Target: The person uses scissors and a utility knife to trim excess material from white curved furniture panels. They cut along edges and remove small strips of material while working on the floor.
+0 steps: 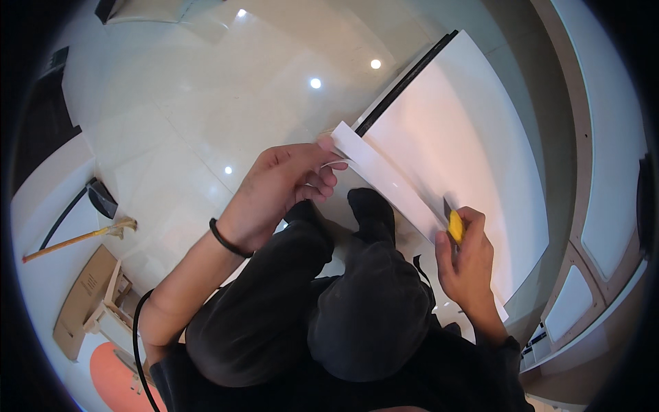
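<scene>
A large white panel (453, 117) lies tilted in front of me, its long narrow edge (392, 177) facing my legs. My right hand (468, 264) is closed around a yellow utility knife (456, 226). The knife's blade (447, 205) is out and lies close to that edge; whether it touches the panel is hard to tell. At the far left corner of the panel, my left hand (292, 173) pinches a thin white strip (338, 162) between its fingers. The strip's other end runs toward the edge and is hard to make out.
A black band (408, 82) runs along the panel's far left side. Glossy tiles (199, 89) form the floor. At left are a wooden-handled tool (72, 245), a cardboard piece (84, 302) and an orange round shape (123, 378). White wood-edged furniture (597, 137) curves along the right.
</scene>
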`<state>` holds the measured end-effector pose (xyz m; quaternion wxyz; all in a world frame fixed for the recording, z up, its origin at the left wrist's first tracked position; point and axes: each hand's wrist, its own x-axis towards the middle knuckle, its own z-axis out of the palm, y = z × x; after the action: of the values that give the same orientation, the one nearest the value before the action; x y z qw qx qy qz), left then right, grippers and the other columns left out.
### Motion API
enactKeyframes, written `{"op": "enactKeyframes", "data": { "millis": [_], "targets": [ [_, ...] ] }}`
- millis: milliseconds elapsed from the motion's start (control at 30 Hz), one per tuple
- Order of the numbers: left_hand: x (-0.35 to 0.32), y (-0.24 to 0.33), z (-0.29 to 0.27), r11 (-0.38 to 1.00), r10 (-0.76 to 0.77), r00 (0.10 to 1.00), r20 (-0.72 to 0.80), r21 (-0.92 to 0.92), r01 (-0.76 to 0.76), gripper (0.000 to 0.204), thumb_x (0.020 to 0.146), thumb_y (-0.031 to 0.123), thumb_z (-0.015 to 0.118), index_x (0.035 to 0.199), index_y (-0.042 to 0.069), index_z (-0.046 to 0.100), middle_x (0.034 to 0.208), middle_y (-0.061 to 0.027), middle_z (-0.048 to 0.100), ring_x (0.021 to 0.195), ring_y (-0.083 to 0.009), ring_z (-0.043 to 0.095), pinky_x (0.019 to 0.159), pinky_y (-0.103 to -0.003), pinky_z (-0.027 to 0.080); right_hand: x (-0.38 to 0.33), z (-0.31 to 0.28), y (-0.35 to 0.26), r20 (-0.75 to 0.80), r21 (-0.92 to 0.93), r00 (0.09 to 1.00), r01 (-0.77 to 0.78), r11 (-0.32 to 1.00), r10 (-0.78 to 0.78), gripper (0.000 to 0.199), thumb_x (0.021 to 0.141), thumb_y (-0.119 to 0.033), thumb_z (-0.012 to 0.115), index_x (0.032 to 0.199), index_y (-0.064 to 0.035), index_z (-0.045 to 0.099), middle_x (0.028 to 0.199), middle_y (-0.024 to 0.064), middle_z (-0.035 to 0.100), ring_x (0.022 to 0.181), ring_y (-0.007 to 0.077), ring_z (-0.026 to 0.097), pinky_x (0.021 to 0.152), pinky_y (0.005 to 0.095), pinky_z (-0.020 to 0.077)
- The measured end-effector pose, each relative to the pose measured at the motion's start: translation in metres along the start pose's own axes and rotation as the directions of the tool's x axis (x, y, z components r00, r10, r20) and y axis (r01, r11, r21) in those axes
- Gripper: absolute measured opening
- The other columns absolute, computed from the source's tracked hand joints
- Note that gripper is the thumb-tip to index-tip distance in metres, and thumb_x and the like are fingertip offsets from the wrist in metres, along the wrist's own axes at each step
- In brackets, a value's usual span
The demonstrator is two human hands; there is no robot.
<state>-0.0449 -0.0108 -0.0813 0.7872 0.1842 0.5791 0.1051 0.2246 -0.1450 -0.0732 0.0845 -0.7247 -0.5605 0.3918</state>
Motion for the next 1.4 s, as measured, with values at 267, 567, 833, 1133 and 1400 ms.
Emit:
{"op": "enactKeyframes", "data": {
  "millis": [267, 567, 833, 1133, 1400],
  "targets": [
    [0.01, -0.01, -0.009, 0.997, 0.07, 0.997, 0.032, 0.035, -0.071, 0.02, 0.098, 0.029, 0.066, 0.095, 0.009, 0.064, 0.078, 0.0038, 0.06, 0.075, -0.0063, 0.056, 0.072, -0.024, 0.044, 0.047, -0.013, -0.064, 0.155, 0.036, 0.971, 0.18, 0.983, -0.183, 0.018, 0.096, -0.009, 0.062, 0.11, -0.0019, 0.055, 0.08, 0.0178, 0.068, 0.067, 0.0367, 0.068, 0.059, 0.0423, 0.053],
    [0.013, -0.021, -0.003, 0.914, -0.039, 0.979, 0.199, -0.388, 0.116, 0.042, 0.105, 0.041, 0.044, 0.113, 0.002, 0.059, 0.082, 0.0002, 0.053, 0.078, -0.0133, 0.054, 0.073, -0.029, 0.042, 0.073, -0.004, -0.073, 0.258, 0.042, 0.939, 0.223, 0.974, -0.226, 0.022, 0.096, -0.014, 0.063, 0.113, -0.0012, 0.055, 0.068, 0.0152, 0.065, 0.056, 0.0329, 0.066, 0.053, 0.038, 0.051],
    [0.004, -0.028, 0.013, 0.975, 0.139, 0.989, -0.04, -0.167, -0.144, 0.029, 0.106, 0.033, 0.052, 0.107, 0.006, 0.064, 0.091, -0.0019, 0.065, 0.084, -0.0106, 0.059, 0.076, -0.027, 0.045, 0.066, 0.007, -0.07, 0.189, 0.154, 0.971, 0.12, 0.981, -0.149, 0.026, 0.096, -0.017, 0.062, 0.114, 0.0006, 0.054, 0.069, 0.0183, 0.066, 0.057, 0.0358, 0.067, 0.056, 0.0395, 0.0533],
    [-0.002, -0.022, 0.019, 0.601, 0.656, 0.754, -0.03, 0.625, -0.498, 0.007, 0.089, 0.006, 0.068, 0.095, 0.004, 0.064, 0.085, -0.0058, 0.063, 0.075, -0.0193, 0.059, 0.069, -0.03, 0.043, 0.063, 0.006, -0.065, 0.166, 0.128, 0.952, 0.237, 0.963, -0.257, 0.022, 0.098, -0.017, 0.06, 0.112, -0.0007, 0.053, 0.069, 0.019, 0.066, 0.056, 0.0356, 0.067, 0.055, 0.0399, 0.0531],
    [0.016, -0.047, 0.011, -0.009, 0.882, 0.398, 0.253, 0.853, -0.522, 0.018, 0.075, -0.006, 0.067, 0.09, 0.002, 0.06, 0.088, -0.0103, 0.06, 0.077, -0.0277, 0.059, 0.063, -0.037, 0.045, 0.075, -0.003, -0.066, 0.244, 0.035, 0.908, 0.344, 0.938, -0.341, 0.018, 0.097, -0.015, 0.062, 0.105, -0.0024, 0.052, 0.063, 0.0145, 0.064, 0.052, 0.033, 0.064, 0.049, 0.0386, 0.0516]
  ]
}}
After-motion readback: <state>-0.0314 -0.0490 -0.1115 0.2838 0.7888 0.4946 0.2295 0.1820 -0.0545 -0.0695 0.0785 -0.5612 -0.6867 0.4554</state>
